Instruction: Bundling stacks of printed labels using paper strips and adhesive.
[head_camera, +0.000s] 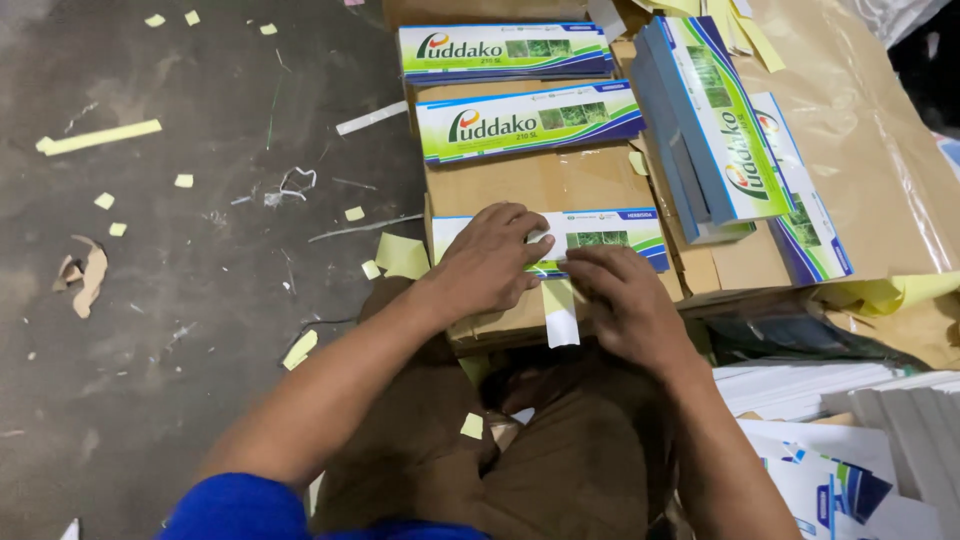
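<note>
While both hands sat on the cardboard box (540, 185), I logged the risks, working left to right from it. Well left of the box, the dark floor (180, 300) carried yellow backing scraps (98, 137); one could have stuck to the adhesive if the label had lifted. At the box's near edge, the left hand (490, 262) lay flat, fingers spread, pressing down the white end of the printed label (590, 235), gripping nothing. Just beside it, the right hand (622, 300) pinched at the label's lower edge, where a white-and-yellow backing strip (560, 312) hung over the box edge. I judged that pulling that strip at a slant could have skewed or creased the label against the two straight labels (528, 122) further up the box. Right of the box, a leaning stack of labelled flats (715, 125) looked liable to slide if bumped.
</note>
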